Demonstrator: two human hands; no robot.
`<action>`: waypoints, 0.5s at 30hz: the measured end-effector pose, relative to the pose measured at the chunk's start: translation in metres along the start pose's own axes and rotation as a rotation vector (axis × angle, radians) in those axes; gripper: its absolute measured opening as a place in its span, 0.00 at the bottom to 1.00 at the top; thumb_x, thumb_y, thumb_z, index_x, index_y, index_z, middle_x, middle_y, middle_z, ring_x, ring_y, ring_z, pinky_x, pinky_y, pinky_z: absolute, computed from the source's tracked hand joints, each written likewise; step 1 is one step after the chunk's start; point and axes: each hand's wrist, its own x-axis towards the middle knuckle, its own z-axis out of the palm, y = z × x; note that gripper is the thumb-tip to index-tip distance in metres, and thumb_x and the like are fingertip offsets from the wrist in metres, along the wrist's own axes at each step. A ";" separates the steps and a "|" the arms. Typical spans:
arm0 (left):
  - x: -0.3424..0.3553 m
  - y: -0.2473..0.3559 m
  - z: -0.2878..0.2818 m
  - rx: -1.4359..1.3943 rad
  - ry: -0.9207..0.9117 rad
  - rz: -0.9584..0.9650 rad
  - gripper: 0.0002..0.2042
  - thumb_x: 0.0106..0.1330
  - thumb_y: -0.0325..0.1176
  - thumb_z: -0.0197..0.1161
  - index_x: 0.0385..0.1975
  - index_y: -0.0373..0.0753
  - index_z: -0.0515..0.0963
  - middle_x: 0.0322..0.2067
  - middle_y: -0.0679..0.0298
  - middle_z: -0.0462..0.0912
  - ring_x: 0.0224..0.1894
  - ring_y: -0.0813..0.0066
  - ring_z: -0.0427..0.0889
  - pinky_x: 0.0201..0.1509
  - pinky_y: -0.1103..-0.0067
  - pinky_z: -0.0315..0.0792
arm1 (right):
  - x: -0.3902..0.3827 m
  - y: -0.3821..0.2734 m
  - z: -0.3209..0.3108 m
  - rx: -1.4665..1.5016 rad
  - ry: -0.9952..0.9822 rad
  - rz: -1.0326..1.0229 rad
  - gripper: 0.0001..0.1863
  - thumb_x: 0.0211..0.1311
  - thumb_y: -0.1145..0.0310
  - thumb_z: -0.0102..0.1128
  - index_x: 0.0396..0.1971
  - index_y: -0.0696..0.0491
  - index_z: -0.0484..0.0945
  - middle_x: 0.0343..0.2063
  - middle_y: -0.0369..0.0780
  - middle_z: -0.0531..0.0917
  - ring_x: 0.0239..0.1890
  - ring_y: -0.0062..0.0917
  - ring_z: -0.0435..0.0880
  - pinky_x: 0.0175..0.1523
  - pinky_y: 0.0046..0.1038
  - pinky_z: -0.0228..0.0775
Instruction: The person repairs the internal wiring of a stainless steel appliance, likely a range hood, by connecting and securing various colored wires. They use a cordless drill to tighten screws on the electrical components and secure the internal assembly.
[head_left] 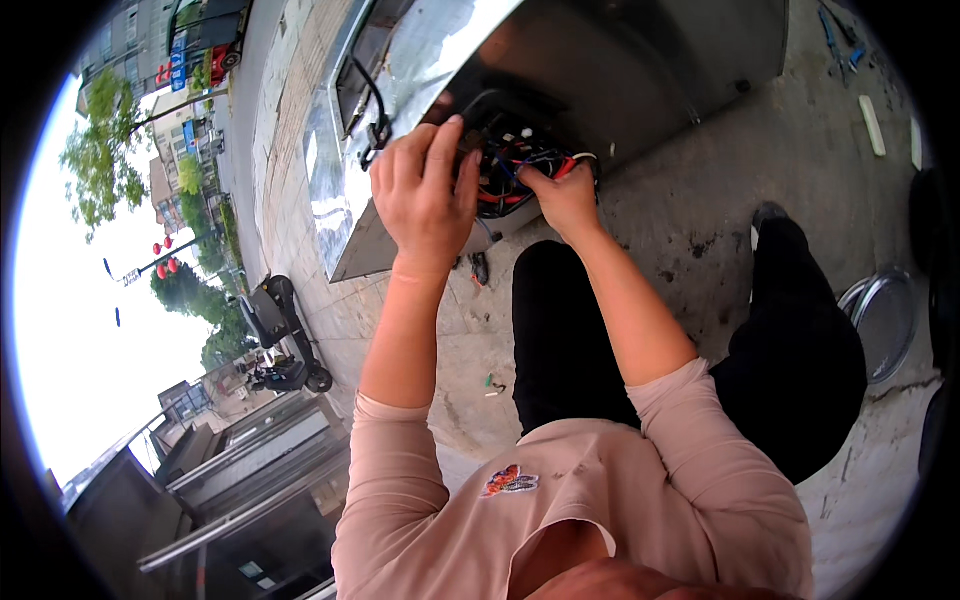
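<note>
A large stainless steel cabinet (640,60) lies on the pavement with an open cavity full of red, blue and black wires (515,165). My left hand (425,195) is raised at the cavity's left edge, fingers curled toward the wiring; what it grips is hidden behind the hand. My right hand (565,195) reaches into the wire bundle from the right, fingers pinched on a red and white wire end (572,162). A black cable (375,110) loops over the cabinet's edge just left of my left hand.
I crouch on stained concrete in black trousers (560,330). A round metal lid (885,320) lies at the right. Small tools (835,45) and a white strip (872,125) lie at the upper right. A small dark part (480,268) and wire scraps (492,384) lie below the cabinet. A scooter (285,335) stands left.
</note>
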 end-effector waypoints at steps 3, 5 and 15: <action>0.002 0.002 -0.003 0.104 -0.006 -0.060 0.16 0.52 0.33 0.71 0.41 0.42 0.79 0.38 0.65 0.80 0.39 0.66 0.78 0.45 0.72 0.68 | -0.003 0.000 0.002 0.029 -0.025 -0.084 0.10 0.50 0.76 0.66 0.33 0.62 0.80 0.32 0.37 0.85 0.34 0.18 0.81 0.42 0.24 0.73; 0.004 0.001 -0.006 0.157 0.003 -0.073 0.15 0.50 0.34 0.71 0.37 0.43 0.78 0.36 0.66 0.79 0.37 0.68 0.78 0.43 0.73 0.66 | -0.003 -0.001 0.001 -0.018 -0.032 -0.047 0.12 0.50 0.75 0.67 0.36 0.62 0.80 0.34 0.37 0.85 0.35 0.19 0.81 0.44 0.24 0.72; 0.020 -0.012 0.003 0.157 -0.006 0.017 0.13 0.43 0.33 0.69 0.30 0.42 0.77 0.26 0.65 0.68 0.31 0.66 0.71 0.40 0.69 0.64 | 0.002 0.002 -0.002 -0.087 -0.062 -0.200 0.14 0.54 0.77 0.67 0.42 0.59 0.79 0.39 0.33 0.83 0.40 0.17 0.79 0.48 0.22 0.71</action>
